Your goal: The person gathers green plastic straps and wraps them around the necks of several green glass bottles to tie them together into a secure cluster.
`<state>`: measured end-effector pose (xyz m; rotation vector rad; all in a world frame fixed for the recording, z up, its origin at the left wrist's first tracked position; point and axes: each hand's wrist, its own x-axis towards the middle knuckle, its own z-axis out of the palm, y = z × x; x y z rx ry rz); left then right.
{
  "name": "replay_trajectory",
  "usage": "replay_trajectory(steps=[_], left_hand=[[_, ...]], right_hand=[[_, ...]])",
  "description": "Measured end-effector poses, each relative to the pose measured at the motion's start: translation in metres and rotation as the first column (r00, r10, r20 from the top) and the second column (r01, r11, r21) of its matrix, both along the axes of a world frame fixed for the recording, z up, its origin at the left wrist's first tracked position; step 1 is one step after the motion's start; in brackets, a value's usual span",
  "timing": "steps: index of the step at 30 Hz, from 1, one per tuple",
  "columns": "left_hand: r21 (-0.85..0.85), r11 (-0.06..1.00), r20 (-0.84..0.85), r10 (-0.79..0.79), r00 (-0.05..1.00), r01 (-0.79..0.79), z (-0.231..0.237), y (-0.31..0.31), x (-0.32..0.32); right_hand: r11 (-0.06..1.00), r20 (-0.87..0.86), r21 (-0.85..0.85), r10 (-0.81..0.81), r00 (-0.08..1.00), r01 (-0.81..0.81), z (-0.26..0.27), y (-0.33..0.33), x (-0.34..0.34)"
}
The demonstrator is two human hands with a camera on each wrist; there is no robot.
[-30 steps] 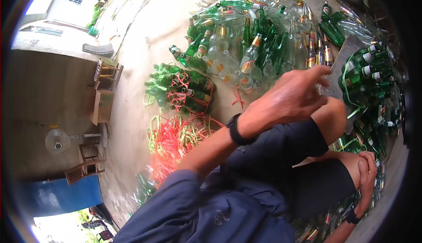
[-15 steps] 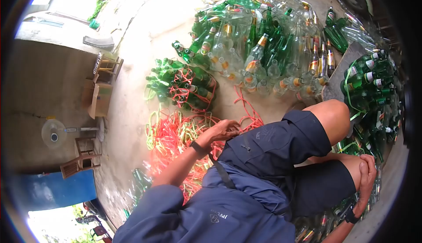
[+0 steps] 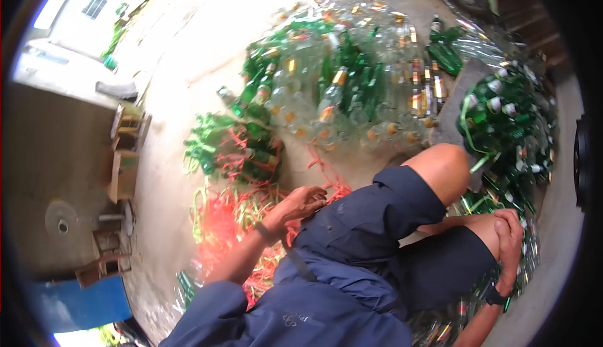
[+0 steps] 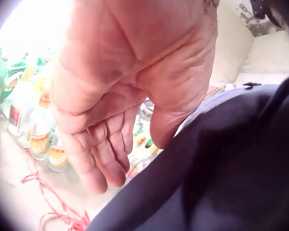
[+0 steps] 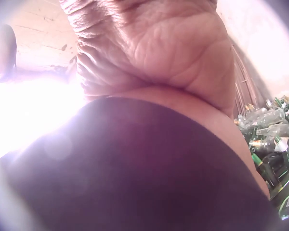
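In the head view the left hand (image 3: 303, 202) lies beside the thigh of the dark shorts (image 3: 358, 218), near tangled red and yellow-green string (image 3: 220, 215). Its palm is empty in the left wrist view, where the hand (image 4: 135, 62) has relaxed fingers pointing down and its thumb beside dark cloth (image 4: 221, 168). The right hand (image 3: 510, 237) rests on the bent knee; up close, its palm (image 5: 159, 53) presses on the bare skin above the shorts' hem, fingertips out of sight. Green bottles bound with red string (image 3: 251, 152) stand past the string heap.
A large pile of clear and green bottles (image 3: 339, 89) spreads over the floor ahead. At the right is a green bottle bundle (image 3: 493, 111) with light-green string, beside a grey board (image 3: 449, 111). A fan (image 3: 63, 224), wooden chairs and a cardboard box (image 3: 124, 174) stand left.
The left hand has come down from above the raised knee to beside the thigh, and has stayed there since. The right hand remains on the knee. The head view has shifted slightly.
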<state>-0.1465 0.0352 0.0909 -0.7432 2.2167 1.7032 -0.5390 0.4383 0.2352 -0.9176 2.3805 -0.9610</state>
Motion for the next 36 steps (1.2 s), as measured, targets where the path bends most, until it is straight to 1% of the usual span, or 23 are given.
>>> replay_trajectory(steps=[2, 4, 5, 6, 7, 8, 11, 12, 14, 15, 16, 17, 18, 21, 23, 26, 28, 30, 31, 32, 34, 35, 36], left_hand=[[0.007, 0.997, 0.001, 0.083, 0.997, -0.083, 0.026, 0.005, -0.020], [0.075, 0.991, 0.028, 0.108, 0.994, -0.110, 0.057, 0.007, -0.045], [0.103, 0.989, -0.056, 0.109, 0.992, -0.103, 0.059, 0.009, -0.056], [0.130, 0.987, -0.135, 0.115, 0.984, -0.097, 0.063, 0.008, -0.068], [0.122, 0.989, -0.119, 0.093, 0.989, -0.078, 0.076, 0.008, -0.082], [0.110, 0.992, -0.145, 0.077, 0.986, -0.061, 0.086, 0.008, -0.095], [0.001, 1.000, -0.253, 0.013, 0.967, -0.013, 0.110, 0.012, -0.134], [0.019, 0.999, -0.222, 0.054, 0.974, -0.051, 0.131, 0.020, -0.147], [-0.030, 0.998, -0.303, 0.044, 0.952, -0.055, 0.143, 0.028, -0.167], [-0.069, 0.997, -0.319, 0.005, 0.948, -0.028, 0.149, 0.030, -0.174], [-0.107, 0.994, -0.338, -0.030, 0.941, -0.007, 0.158, 0.035, -0.185], [-0.155, 0.988, -0.304, -0.055, 0.951, 0.008, 0.182, 0.051, -0.196], [-0.108, 0.994, -0.390, -0.071, 0.918, 0.031, 0.177, 0.050, -0.201], [-0.147, 0.979, -0.436, -0.194, 0.879, 0.143, 0.183, 0.063, -0.223], [-0.146, 0.983, -0.482, -0.170, 0.859, 0.113, 0.189, 0.081, -0.234], [-0.161, 0.961, -0.401, -0.271, 0.875, 0.224, 0.199, 0.095, -0.244], [-0.217, 0.940, -0.350, -0.326, 0.878, 0.263, 0.204, 0.108, -0.248], [-0.168, 0.928, -0.366, -0.372, 0.853, 0.333, 0.220, 0.136, -0.253], [-0.109, 0.938, -0.344, -0.346, 0.873, 0.329, 0.227, 0.149, -0.255], [-0.109, 0.937, -0.343, -0.349, 0.872, 0.332, 0.219, 0.148, -0.260], [-0.180, 0.901, -0.425, -0.433, 0.795, 0.395, 0.191, 0.139, -0.270], [-0.177, 0.893, -0.455, -0.447, 0.770, 0.414, 0.189, 0.142, -0.275], [-0.192, 0.901, -0.447, -0.433, 0.783, 0.389, 0.187, 0.145, -0.281]], right_hand=[[0.999, 0.029, -0.041, -0.014, 0.999, 0.015, 0.003, -0.004, 0.003], [0.997, -0.024, -0.075, -0.027, 0.999, 0.025, 0.004, -0.007, 0.008], [0.995, 0.021, -0.093, -0.040, 0.999, 0.042, 0.005, -0.007, 0.007], [0.996, -0.037, -0.089, -0.035, 0.999, 0.031, -0.003, -0.004, 0.004], [0.997, -0.056, -0.070, -0.034, 0.998, 0.030, 0.006, -0.008, 0.007], [0.991, -0.026, -0.110, -0.076, 0.997, 0.073, 0.003, -0.009, 0.009], [0.994, -0.071, -0.091, -0.065, 0.995, 0.059, 0.000, -0.006, 0.007], [0.988, -0.076, -0.133, -0.086, 0.993, 0.075, -0.004, -0.005, 0.008], [0.977, -0.002, -0.181, -0.119, 0.993, 0.116, -0.005, -0.008, 0.011], [0.978, -0.107, -0.180, -0.122, 0.987, 0.102, -0.011, -0.006, 0.011], [0.966, -0.178, -0.253, -0.106, 0.978, 0.058, -0.027, -0.005, 0.008], [0.965, -0.178, -0.245, -0.136, 0.975, 0.090, -0.025, -0.008, 0.010], [0.973, -0.219, -0.213, -0.136, 0.966, 0.089, -0.024, -0.009, 0.011], [0.960, -0.265, -0.245, -0.202, 0.943, 0.137, -0.030, -0.016, 0.015], [0.946, -0.258, -0.273, -0.248, 0.934, 0.176, -0.036, -0.020, 0.017], [0.936, -0.237, -0.279, -0.284, 0.929, 0.215, -0.039, -0.023, 0.020], [0.929, -0.246, -0.301, -0.292, 0.924, 0.213, -0.041, -0.024, 0.022], [0.923, -0.247, -0.321, -0.299, 0.922, 0.213, -0.044, -0.025, 0.021], [0.914, -0.223, -0.338, -0.308, 0.925, 0.223, -0.045, -0.026, 0.022], [0.906, -0.200, -0.355, -0.314, 0.928, 0.230, -0.046, -0.026, 0.022], [0.896, -0.216, -0.384, -0.321, 0.922, 0.222, -0.045, -0.027, 0.023], [0.882, -0.184, -0.412, -0.327, 0.927, 0.230, -0.044, -0.027, 0.023], [0.866, -0.148, -0.443, -0.325, 0.934, 0.231, -0.042, -0.029, 0.022]])
